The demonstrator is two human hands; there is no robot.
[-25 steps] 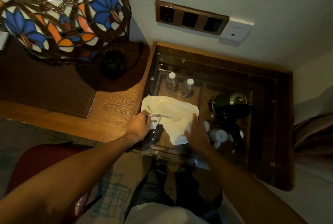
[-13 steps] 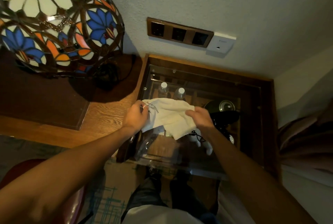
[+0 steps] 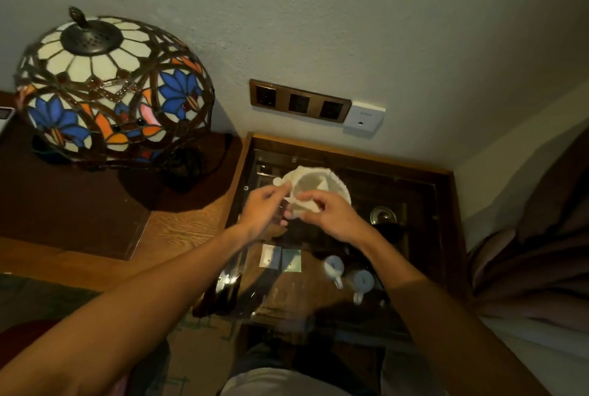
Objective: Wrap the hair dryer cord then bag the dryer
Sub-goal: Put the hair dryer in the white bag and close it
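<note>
Both my hands hold a cream cloth bag (image 3: 331, 183) above the glass-topped side table (image 3: 443, 204). My left hand (image 3: 264, 209) pinches the near left edge of the bag's rim. Gripping the near right edge is my right hand (image 3: 334, 218). The bag's mouth is pulled open and faces me, and nothing shows inside it. A dark shape (image 3: 390, 231) to the right of my right hand looks like the black hair dryer, but it is too dim to be sure. No cord is visible.
A stained-glass lamp (image 3: 111, 89) stands on the wooden desk (image 3: 178, 230) to the left. A triple socket plate (image 3: 299, 102) is on the wall behind. Under the glass are a metal kettle lid (image 3: 382, 214), two white cups (image 3: 349, 274) and sachets (image 3: 280, 257). Dark fabric (image 3: 526, 252) hangs at right.
The bag lay flat on the glass under both hands; both hands have lifted it and spread its mouth open. The view has tilted up toward the wall.
</note>
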